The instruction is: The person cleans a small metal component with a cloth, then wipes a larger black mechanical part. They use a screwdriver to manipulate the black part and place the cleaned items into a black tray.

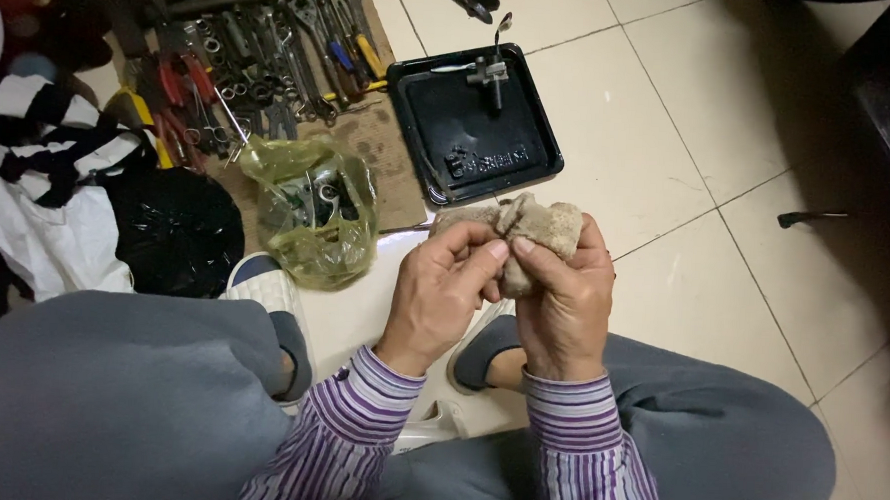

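Both hands, left hand (441, 285) and right hand (563, 295), pinch shut on a bunched tan rag (536, 229) held above the knees near the black tray (544, 149); rag looks light, soft, limp, best gripped by its gathered folds

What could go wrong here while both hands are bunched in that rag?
1. The rag hides whatever the left hand and right hand pinch; a small piece might drop onto the tiled floor.
2. The metal part stands near the black tray's edge and may tip.
3. The loose tools lie close to the feet.
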